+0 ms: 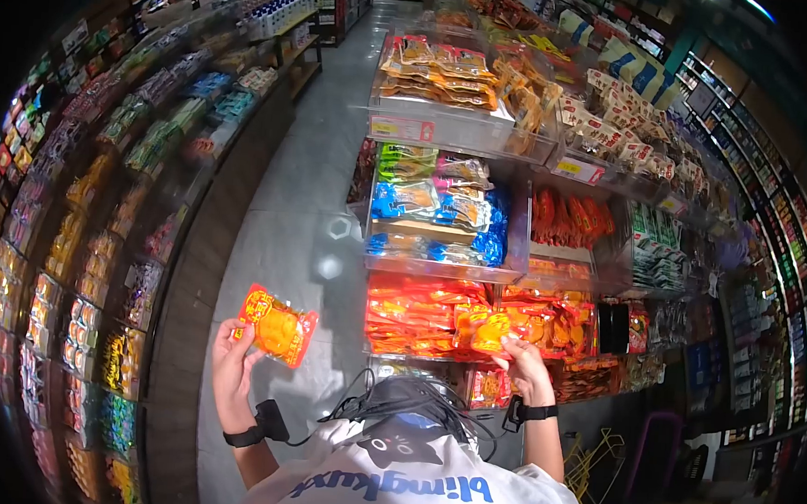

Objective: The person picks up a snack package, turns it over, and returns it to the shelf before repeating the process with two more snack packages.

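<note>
My left hand (234, 348) is closed on the left edge of a red and orange snack packet (279, 326), holding it up over the aisle floor. A similar yellow-orange snack packet (489, 331) is pinched in my right hand (526, 363), just in front of the lower shelf bin. Behind it lie many red-orange packets (423, 310) in piles. Small print on the packets is too blurred to read. Dark bands are strapped round both wrists.
Blue and green packets (408, 201) fill the bin above, with orange packets (443, 62) on the top shelf. Clear bin walls divide the stock. A long rack of snacks (98, 261) runs along the left of the grey aisle (302, 172). Black cables (413, 396) hang at my chest.
</note>
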The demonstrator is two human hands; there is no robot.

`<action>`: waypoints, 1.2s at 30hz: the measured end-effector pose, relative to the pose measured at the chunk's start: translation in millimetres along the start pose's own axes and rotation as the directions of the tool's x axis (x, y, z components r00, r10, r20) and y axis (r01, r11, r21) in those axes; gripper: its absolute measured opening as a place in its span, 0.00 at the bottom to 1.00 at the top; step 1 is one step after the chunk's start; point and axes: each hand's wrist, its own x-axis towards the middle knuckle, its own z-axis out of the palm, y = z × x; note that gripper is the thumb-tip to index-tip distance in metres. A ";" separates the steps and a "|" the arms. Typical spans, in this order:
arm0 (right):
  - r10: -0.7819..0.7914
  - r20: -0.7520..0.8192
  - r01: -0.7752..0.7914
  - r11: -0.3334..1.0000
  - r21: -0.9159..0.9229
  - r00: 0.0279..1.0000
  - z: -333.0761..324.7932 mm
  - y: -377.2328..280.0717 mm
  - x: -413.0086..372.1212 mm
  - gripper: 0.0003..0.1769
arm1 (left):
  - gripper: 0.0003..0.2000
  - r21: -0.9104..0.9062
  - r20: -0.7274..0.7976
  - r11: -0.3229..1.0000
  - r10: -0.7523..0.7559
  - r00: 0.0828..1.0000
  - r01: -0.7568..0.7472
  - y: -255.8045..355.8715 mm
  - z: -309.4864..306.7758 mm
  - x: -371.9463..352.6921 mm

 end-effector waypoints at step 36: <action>-0.461 0.154 0.264 0.185 -0.947 0.874 84.6 41.7 51.7 0.22 | 0.08 0.034 0.229 0.983 -0.183 0.956 0.180 -41.1 16.7 11.4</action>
